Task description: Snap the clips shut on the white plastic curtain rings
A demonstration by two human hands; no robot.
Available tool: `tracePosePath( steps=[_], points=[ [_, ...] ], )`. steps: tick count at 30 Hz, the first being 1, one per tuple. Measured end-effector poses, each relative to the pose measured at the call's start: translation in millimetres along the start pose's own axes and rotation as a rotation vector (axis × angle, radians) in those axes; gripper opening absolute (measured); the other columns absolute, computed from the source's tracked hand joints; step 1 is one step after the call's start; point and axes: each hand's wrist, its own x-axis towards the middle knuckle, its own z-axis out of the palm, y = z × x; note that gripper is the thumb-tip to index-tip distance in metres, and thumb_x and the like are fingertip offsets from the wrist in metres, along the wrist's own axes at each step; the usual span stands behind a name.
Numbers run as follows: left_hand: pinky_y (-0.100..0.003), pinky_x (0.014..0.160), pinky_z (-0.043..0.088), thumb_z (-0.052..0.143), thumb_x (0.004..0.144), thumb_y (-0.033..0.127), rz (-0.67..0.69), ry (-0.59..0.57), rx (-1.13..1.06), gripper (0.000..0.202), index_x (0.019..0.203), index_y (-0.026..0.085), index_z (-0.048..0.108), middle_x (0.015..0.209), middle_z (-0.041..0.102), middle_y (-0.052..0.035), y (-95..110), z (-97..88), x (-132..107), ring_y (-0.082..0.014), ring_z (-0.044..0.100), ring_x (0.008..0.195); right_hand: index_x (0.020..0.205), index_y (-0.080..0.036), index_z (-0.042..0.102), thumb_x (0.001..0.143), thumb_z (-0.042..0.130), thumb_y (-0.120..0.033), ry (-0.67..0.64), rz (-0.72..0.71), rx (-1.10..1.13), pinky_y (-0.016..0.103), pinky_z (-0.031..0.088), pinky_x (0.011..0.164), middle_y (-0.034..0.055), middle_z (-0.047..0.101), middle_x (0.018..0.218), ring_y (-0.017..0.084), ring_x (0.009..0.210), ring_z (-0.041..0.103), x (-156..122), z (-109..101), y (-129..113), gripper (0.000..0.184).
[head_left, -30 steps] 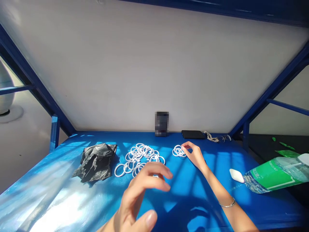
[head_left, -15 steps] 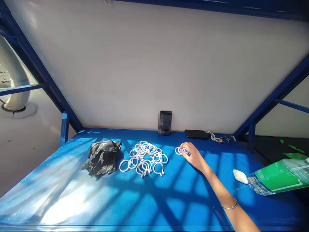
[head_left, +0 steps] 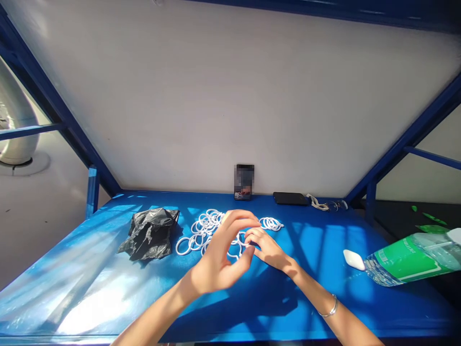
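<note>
A loose heap of white curtain rings [head_left: 205, 224] lies on the blue table, partly covered by my left hand. My left hand [head_left: 225, 259] hovers in front of the heap's right side, its thumb and fingers spread in a wide curve around nothing. My right hand [head_left: 268, 248] is low over the table at the heap's right edge, fingers loosely bent and pointing left toward the rings. Its fingertips are close to the nearest ring; whether they touch it I cannot tell. Behind my right hand sits a smaller, tidier group of overlapping curtain rings [head_left: 271, 224].
Left of the heap is a crumpled black plastic bag [head_left: 149, 234]. A dark phone [head_left: 244, 182] leans on the wall; another black phone [head_left: 290, 198] lies flat beside a white cable [head_left: 317, 203]. At right, a green-labelled bottle [head_left: 406, 259] lies near a white case [head_left: 354, 260].
My right hand has moved left from the smaller ring group to the heap's edge, leaving that group uncovered. My left hand has come into view over the heap.
</note>
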Motion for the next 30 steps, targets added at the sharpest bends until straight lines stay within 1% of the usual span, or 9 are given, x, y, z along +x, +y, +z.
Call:
tracePosePath(
  steps=[2,5,7,9,13,16,19,24,30],
  points=[
    [-0.039,0.098,0.052,0.051,0.095,0.025,-0.158,-0.085,0.051,0.033,0.128,0.022,0.05,0.127,0.056,-0.0106,-38,13.7,4,-0.0224,0.057,0.116,0.095,-0.027,0.068,0.096,0.055,-0.03,-0.001,0.011,0.054,0.04,0.055,0.093,0.0069,0.071,0.103,0.024,0.102,0.065,0,2,4,0.013],
    [-0.046,0.107,0.047,0.054,0.089,0.023,-0.26,-0.241,0.148,0.045,0.133,0.019,0.046,0.131,0.054,-0.0126,-92,34.7,-10,-0.0266,0.053,0.124,0.093,-0.024,0.063,0.101,0.047,-0.036,0.016,0.027,0.104,0.041,0.055,0.09,0.0069,0.069,0.099,0.023,0.097,0.065,1,3,10,0.021],
    [-0.047,0.104,0.048,0.055,0.089,0.027,-0.286,-0.331,0.209,0.049,0.137,0.018,0.045,0.13,0.055,-0.0135,-116,44.2,-25,-0.0282,0.055,0.121,0.09,-0.023,0.062,0.102,0.046,-0.04,0.038,0.043,0.11,0.04,0.055,0.087,0.0058,0.069,0.096,0.022,0.094,0.065,2,2,11,0.026],
    [-0.048,0.102,0.049,0.054,0.092,0.027,-0.288,-0.39,0.264,0.049,0.139,0.017,0.045,0.13,0.057,-0.0151,-128,49.4,-38,-0.0301,0.056,0.12,0.089,-0.022,0.062,0.102,0.045,-0.043,0.064,0.077,0.138,0.037,0.055,0.084,0.0053,0.069,0.095,0.021,0.092,0.066,3,0,11,0.031],
    [-0.048,0.098,0.05,0.048,0.094,0.021,-0.281,-0.4,0.327,0.043,0.137,0.016,0.047,0.129,0.059,-0.0158,-132,50.6,-46,-0.03,0.058,0.117,0.092,-0.022,0.064,0.102,0.044,-0.051,0.126,0.16,0.227,0.032,0.055,0.078,0.0043,0.072,0.091,0.019,0.086,0.068,5,-1,9,0.037],
    [-0.047,0.099,0.05,0.047,0.097,0.025,-0.28,-0.34,0.332,0.039,0.136,0.018,0.048,0.129,0.059,-0.0146,-128,48.9,-42,-0.0286,0.059,0.116,0.09,-0.022,0.065,0.098,0.049,-0.057,0.219,0.228,0.308,0.033,0.056,0.075,0.005,0.073,0.088,0.021,0.084,0.069,6,0,7,0.04],
    [-0.047,0.103,0.05,0.052,0.097,0.031,-0.222,-0.265,0.294,0.047,0.142,0.021,0.044,0.136,0.055,-0.0144,-123,50.4,-42,-0.0288,0.056,0.123,0.088,-0.022,0.065,0.095,0.055,-0.057,0.272,0.258,0.372,0.036,0.058,0.076,0.0058,0.073,0.084,0.023,0.082,0.071,5,0,1,0.037],
    [-0.047,0.1,0.052,0.058,0.094,0.031,-0.168,-0.195,0.204,0.041,0.135,0.023,0.053,0.13,0.06,-0.0126,-116,61.0,-49,-0.0299,0.059,0.119,0.085,-0.021,0.065,0.096,0.056,-0.046,0.235,0.177,0.355,0.034,0.057,0.071,0.004,0.07,0.079,0.021,0.074,0.069,2,0,-14,0.029],
    [-0.037,0.088,0.054,0.056,0.092,0.035,-0.336,-0.15,-0.018,0.025,0.111,0.019,0.063,0.107,0.068,-0.0084,-100,61.7,-42,-0.0227,0.065,0.098,0.087,-0.02,0.068,0.099,0.054,-0.042,0.248,0.078,0.301,0.033,0.057,0.074,0.0056,0.072,0.085,0.02,0.08,0.069,0,2,-18,0.028]
  ],
)
